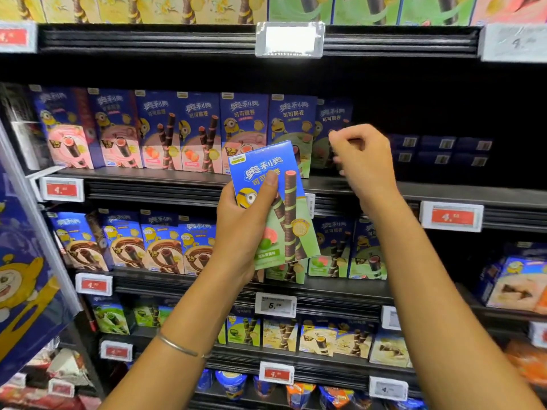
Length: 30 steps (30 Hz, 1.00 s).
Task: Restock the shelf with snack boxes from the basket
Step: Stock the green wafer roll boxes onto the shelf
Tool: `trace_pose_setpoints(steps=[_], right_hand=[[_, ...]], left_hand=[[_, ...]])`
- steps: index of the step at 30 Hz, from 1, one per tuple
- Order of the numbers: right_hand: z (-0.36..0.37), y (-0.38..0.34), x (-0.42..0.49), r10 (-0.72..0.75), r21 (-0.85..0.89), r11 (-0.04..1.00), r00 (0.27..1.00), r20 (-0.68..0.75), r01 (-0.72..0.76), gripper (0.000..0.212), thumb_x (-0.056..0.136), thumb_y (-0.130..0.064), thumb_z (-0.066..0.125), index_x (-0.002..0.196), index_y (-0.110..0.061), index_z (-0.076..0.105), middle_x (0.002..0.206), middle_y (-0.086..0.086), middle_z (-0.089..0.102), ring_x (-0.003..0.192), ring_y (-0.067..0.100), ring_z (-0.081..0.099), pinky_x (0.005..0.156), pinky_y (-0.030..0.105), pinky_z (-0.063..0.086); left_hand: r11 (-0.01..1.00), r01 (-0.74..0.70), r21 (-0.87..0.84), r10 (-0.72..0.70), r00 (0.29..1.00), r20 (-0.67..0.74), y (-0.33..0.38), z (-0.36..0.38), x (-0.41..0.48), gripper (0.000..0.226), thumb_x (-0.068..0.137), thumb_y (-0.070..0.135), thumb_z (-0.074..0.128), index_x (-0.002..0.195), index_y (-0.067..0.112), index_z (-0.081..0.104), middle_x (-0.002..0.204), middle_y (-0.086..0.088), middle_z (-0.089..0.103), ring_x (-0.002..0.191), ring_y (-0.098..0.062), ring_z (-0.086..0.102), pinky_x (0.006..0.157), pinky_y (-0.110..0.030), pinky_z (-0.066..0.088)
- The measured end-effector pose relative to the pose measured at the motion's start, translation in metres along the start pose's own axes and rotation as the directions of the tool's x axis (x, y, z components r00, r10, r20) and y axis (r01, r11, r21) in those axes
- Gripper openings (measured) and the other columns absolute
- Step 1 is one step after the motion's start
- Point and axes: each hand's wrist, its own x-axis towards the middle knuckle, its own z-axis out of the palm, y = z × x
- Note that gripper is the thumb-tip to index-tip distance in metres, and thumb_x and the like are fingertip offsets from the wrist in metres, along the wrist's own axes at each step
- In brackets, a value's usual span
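My left hand grips a blue and green snack box upright and slightly tilted, in front of the middle shelf. My thumb lies across its front. My right hand is raised at that shelf with its fingers curled and nothing visible in them. It hovers just right of a set-back blue box. A row of matching blue boxes fills the shelf's left half. The basket is out of view.
Behind my right hand the shelf is dark, with small dark boxes deep at the back. The shelves above and below carry more snack boxes. Price tags line the shelf edges. A blue display panel stands at the left.
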Motion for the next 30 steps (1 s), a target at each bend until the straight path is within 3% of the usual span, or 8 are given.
trace_pose_setpoints(steps=[3, 6, 13, 16, 19, 22, 27, 30], right_hand=[[-0.006, -0.014, -0.063, -0.003, 0.119, 0.993, 0.975, 0.224, -0.024, 0.024, 0.087, -0.053, 0.067, 0.094, -0.029, 0.068, 0.098, -0.002, 0.072, 0.092, 0.013, 0.071, 0.072, 0.026, 0.057], [-0.013, -0.015, -0.092, 0.050, 0.052, 0.996, 0.930, 0.363, -0.074, 0.034, 0.085, -0.039, 0.080, 0.111, -0.022, 0.067, 0.105, 0.002, 0.071, 0.092, 0.016, 0.071, 0.077, 0.030, 0.059], [-0.031, -0.018, -0.095, 0.024, -0.086, 0.996, 0.928, 0.372, 0.008, 0.031, 0.086, -0.022, 0.080, 0.113, -0.019, 0.067, 0.094, -0.004, 0.072, 0.080, 0.012, 0.072, 0.075, 0.031, 0.061], [-0.044, -0.017, -0.079, 0.037, -0.021, 0.999, 0.947, 0.320, -0.032, 0.025, 0.087, -0.014, 0.078, 0.110, -0.012, 0.067, 0.083, -0.009, 0.070, 0.071, 0.002, 0.069, 0.066, 0.023, 0.059], [-0.067, -0.010, -0.051, 0.056, 0.038, 0.997, 0.979, 0.195, -0.064, 0.021, 0.091, -0.015, 0.075, 0.110, -0.011, 0.068, 0.077, -0.016, 0.070, 0.076, 0.000, 0.071, 0.062, 0.022, 0.057], [-0.088, 0.006, -0.016, 0.104, 0.044, 0.993, 0.990, 0.095, -0.108, 0.017, 0.091, -0.019, 0.074, 0.106, -0.017, 0.067, 0.096, -0.002, 0.073, 0.086, 0.010, 0.074, 0.070, 0.037, 0.062], [-0.098, 0.034, 0.044, 0.161, -0.130, 0.978, 0.986, -0.041, -0.165, 0.035, 0.084, -0.021, 0.079, 0.112, -0.011, 0.061, 0.108, 0.010, 0.071, 0.096, 0.025, 0.072, 0.078, 0.045, 0.061], [-0.094, 0.044, 0.068, 0.145, -0.366, 0.916, 0.986, -0.087, -0.167, 0.034, 0.084, -0.023, 0.079, 0.106, -0.007, 0.059, 0.107, 0.012, 0.065, 0.088, 0.025, 0.061, 0.057, 0.027, 0.044]], left_hand=[[0.999, -0.028, -0.027, 0.028, 0.999, -0.017, 0.002, 0.007, -0.002, 0.047, 0.093, 0.038, 0.077, 0.128, 0.012, 0.062, 0.113, -0.011, 0.079, 0.098, -0.028, 0.079, 0.083, -0.048, 0.066], [0.998, -0.046, -0.043, 0.045, 0.999, -0.024, 0.005, 0.014, -0.003, 0.047, 0.093, 0.037, 0.077, 0.129, 0.012, 0.061, 0.113, -0.010, 0.079, 0.099, -0.028, 0.079, 0.081, -0.046, 0.066], [0.995, -0.100, -0.029, 0.100, 0.995, -0.020, 0.002, 0.030, -0.008, 0.062, 0.084, 0.046, 0.082, 0.131, 0.013, 0.059, 0.111, -0.006, 0.079, 0.096, -0.023, 0.079, 0.079, -0.040, 0.066], [0.997, -0.080, -0.025, 0.080, 0.997, -0.006, 0.003, 0.033, -0.009, 0.076, 0.078, 0.057, 0.079, 0.135, 0.013, 0.056, 0.110, 0.000, 0.080, 0.094, -0.017, 0.079, 0.074, -0.036, 0.066], [0.994, -0.108, 0.015, 0.108, 0.994, -0.021, -0.002, 0.030, -0.006, 0.051, 0.089, 0.024, 0.083, 0.130, 0.010, 0.055, 0.088, 0.012, 0.080, 0.072, -0.003, 0.075, 0.063, -0.021, 0.058], [0.994, -0.096, 0.049, 0.099, 0.993, -0.061, -0.006, 0.027, -0.002, 0.048, 0.091, 0.008, 0.078, 0.132, 0.010, 0.054, 0.099, 0.006, 0.077, 0.078, -0.004, 0.074, 0.071, -0.024, 0.057], [0.993, -0.102, 0.057, 0.105, 0.994, -0.038, -0.006, 0.032, 0.000, 0.046, 0.091, 0.003, 0.075, 0.131, 0.011, 0.055, 0.110, -0.001, 0.077, 0.083, -0.007, 0.076, 0.068, -0.024, 0.058], [0.992, -0.114, 0.054, 0.115, 0.993, -0.015, -0.003, 0.035, 0.000, 0.048, 0.091, 0.003, 0.075, 0.133, 0.012, 0.055, 0.116, -0.003, 0.077, 0.092, -0.014, 0.077, 0.073, -0.028, 0.061]])
